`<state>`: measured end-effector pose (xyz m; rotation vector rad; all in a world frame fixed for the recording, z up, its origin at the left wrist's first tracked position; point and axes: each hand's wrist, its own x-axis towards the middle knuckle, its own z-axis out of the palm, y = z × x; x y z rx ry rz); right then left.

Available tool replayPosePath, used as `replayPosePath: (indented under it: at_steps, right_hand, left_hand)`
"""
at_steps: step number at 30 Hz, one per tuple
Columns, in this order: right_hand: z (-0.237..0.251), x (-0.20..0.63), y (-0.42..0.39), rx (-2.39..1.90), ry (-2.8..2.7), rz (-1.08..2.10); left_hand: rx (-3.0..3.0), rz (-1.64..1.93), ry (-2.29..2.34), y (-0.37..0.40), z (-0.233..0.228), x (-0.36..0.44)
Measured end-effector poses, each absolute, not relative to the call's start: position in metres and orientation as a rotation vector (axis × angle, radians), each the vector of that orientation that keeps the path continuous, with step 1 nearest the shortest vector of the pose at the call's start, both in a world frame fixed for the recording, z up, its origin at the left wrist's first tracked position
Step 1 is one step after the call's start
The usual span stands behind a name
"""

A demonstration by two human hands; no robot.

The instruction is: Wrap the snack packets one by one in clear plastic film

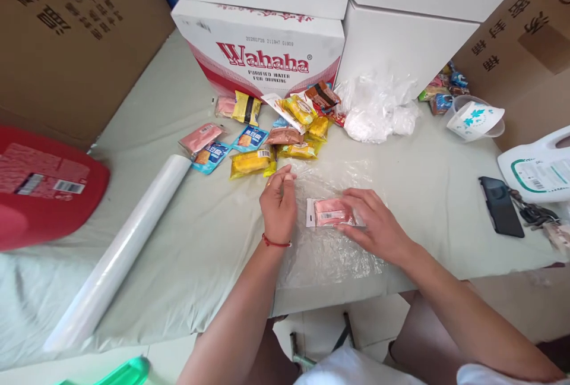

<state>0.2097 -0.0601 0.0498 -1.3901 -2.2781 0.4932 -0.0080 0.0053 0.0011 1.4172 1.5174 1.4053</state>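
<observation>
The right hand (374, 224) lies flat on a pink snack packet (332, 212), fingers spread and pressing it down onto a sheet of clear plastic film (329, 254) spread on the table (200, 254) near its front edge. The left hand (278, 201) hovers just beside the packet, its fingers pinched together at the film's far edge; whether they actually hold the film is hard to tell.

The film is thin and wrinkled, so it could cling to itself, bunch up or tear if pulled unevenly, and the packet could slide on the slick sheet once the pressing hand lifts. The sheet reaches close to the table's front edge, where a tug might drag it over.

To the left, a roll of cling film (129, 242) lies diagonally, well apart from the hands. Just beyond the left hand sits a heap of snack packets (276, 129), close enough to be knocked. Crumpled plastic (378, 109) lies further back; a phone (501, 207) rests to the right. A Wahaha water carton (262, 52) stands behind.
</observation>
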Motion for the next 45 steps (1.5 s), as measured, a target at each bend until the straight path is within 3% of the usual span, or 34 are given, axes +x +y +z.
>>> replayPosePath:
  at_steps: [5, 10, 16, 21, 24, 36, 45]
  right_hand:
    - [0.058, 0.236, -0.116, -1.19, -2.248, 0.551]
    - [0.037, 0.268, -0.156, -1.321, -2.342, 0.627]
    - [0.017, 0.288, -0.163, -1.374, -2.315, 0.617]
    - [0.01, 0.292, -0.162, -1.339, -2.262, 0.622]
    - [0.011, 0.291, -0.161, -1.345, -2.22, 0.619]
    - [0.061, 0.283, -0.09, -1.536, -1.802, 1.074]
    - [0.057, 0.28, -0.033, -1.74, -1.534, 1.117]
  left_hand:
    - [1.505, 1.377, 1.541, 0.001, 0.003, -0.019]
    - [1.947, 1.281, 1.436, -0.01, 0.016, -0.038]
    - [2.117, 0.844, 0.996, -0.042, 0.045, -0.061]
    - [2.067, 0.257, 0.904, -0.071, 0.055, -0.076]
    - [2.109, 0.116, 0.934, -0.082, 0.048, -0.083]
    - [2.078, 0.392, 1.045, -0.063, 0.043, -0.098]
    - [1.76, 0.744, 1.583, -0.019, 0.031, -0.075]
